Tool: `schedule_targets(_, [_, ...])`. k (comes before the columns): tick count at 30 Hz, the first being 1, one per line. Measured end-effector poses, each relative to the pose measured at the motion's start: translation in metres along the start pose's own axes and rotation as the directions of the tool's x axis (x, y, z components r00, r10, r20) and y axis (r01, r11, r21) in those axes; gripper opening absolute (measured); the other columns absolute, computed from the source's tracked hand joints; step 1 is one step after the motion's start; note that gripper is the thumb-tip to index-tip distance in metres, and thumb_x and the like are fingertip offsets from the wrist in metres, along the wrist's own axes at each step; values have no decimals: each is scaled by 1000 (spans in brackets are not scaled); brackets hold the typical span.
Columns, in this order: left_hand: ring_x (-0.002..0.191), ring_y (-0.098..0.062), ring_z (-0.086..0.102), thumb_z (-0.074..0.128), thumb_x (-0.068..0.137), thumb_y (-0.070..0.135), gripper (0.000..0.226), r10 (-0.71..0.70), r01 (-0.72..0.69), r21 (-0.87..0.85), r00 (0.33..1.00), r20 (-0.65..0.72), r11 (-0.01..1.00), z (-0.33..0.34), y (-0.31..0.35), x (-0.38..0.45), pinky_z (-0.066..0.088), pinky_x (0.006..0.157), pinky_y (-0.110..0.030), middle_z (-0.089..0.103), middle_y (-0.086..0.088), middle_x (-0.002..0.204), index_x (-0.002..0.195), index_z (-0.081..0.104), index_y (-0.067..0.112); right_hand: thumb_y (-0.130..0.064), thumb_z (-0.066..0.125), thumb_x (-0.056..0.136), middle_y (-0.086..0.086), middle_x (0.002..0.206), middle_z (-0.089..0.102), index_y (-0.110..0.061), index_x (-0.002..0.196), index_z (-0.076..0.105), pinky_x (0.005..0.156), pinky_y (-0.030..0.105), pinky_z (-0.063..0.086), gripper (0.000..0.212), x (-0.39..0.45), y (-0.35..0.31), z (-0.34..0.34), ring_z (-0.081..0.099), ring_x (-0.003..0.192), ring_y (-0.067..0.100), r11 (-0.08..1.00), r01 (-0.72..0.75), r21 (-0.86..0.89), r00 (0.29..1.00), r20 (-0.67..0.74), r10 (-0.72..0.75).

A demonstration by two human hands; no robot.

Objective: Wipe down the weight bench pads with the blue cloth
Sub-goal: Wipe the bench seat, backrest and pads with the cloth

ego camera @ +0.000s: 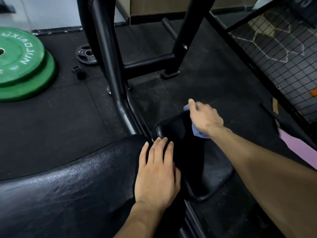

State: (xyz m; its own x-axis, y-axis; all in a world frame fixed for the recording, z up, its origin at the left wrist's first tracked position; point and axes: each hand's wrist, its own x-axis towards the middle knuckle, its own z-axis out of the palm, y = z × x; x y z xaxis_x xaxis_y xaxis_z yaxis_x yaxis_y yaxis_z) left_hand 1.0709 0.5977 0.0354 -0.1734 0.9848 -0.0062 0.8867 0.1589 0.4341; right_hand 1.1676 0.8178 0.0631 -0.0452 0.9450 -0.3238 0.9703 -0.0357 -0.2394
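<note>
The long black back pad (pixel 72 182) of the weight bench fills the lower left. The smaller black seat pad (pixel 176 133) lies just beyond it, at centre. My left hand (pixel 157 170) rests flat with fingers spread on the end of the back pad, its fingertips reaching the gap between the two pads. My right hand (pixel 205 117) presses the blue cloth (pixel 199 132) onto the far right side of the seat pad. Only the cloth's edges show, one below the palm and one past the thumb.
Two stacked green weight plates (pixel 22 66) lie on the rubber floor at left, with a small black plate (pixel 85 54) behind them. Black rack uprights (pixel 109 57) rise just beyond the bench. A wire mesh panel (pixel 277 48) stands at right, and a pink mat (pixel 295 148) lies below it.
</note>
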Motion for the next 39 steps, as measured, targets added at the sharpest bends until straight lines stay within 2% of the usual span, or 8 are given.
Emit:
schedule_targets(6, [148,-21,39,50,90,35,59,-1,-1,-53,1000,-31,999,-1,-1,0,24,125,-49,47,-5,153,146,50,15,-50,12,100,2,121,64,-30,108,73,101,56,33,64,-4,-48,16,50,113,27,883,312,-351,950,123,-287])
schedule_targets(14, [114,-14,48,56,81,13,32,-72,16,-261,976,-206,965,1,-4,-2,32,123,-42,56,0,112,112,59,13,-42,21,95,-8,109,64,-40,93,74,98,47,29,53,-36,-80,26,51,106,19,784,541,-306,826,370,-426])
schedule_targets(21, [93,-19,55,48,81,8,23,-129,56,-396,978,-161,917,-16,-13,-15,52,83,-37,57,0,107,98,63,12,-32,38,99,-11,109,61,-34,80,61,99,46,32,30,-74,-73,39,46,121,21,714,653,-253,756,272,-595])
schedule_targets(24, [108,-19,58,61,79,-1,30,-118,37,-353,971,-209,935,-36,-35,-44,49,97,-34,58,0,122,104,68,13,-23,49,96,-17,103,55,-34,80,64,83,41,28,24,-85,-68,38,45,120,18,704,659,-265,750,159,-642])
schedule_targets(27, [131,-25,53,66,81,0,41,-58,22,-175,978,-199,984,-52,-72,-68,39,117,-48,57,-6,137,121,66,11,-18,53,98,-16,113,56,-34,96,72,83,37,28,25,-98,-65,28,46,116,17,738,625,-254,778,131,-614])
schedule_targets(32, [151,-26,37,43,99,34,50,-50,58,100,996,-80,993,-55,-113,-83,27,124,-54,45,-10,158,142,55,13,-38,43,102,-13,129,64,-41,119,70,102,48,45,32,-139,-62,22,56,120,19,798,591,117,806,-50,-589])
schedule_targets(35, [155,-24,30,36,99,39,55,-61,65,140,998,-32,988,-52,-114,-85,25,125,-53,40,-9,162,145,53,14,-56,30,99,-1,167,30,-41,154,39,124,51,22,57,-171,-60,49,24,155,21,768,636,-74,772,66,-632])
schedule_targets(39, [155,-23,28,37,98,39,55,-68,72,146,997,-29,987,-52,-114,-84,25,125,-53,38,-7,163,145,52,15,-53,24,102,3,174,7,-34,163,19,128,53,-1,64,-189,-54,89,-3,160,23,783,608,-133,794,74,-603])
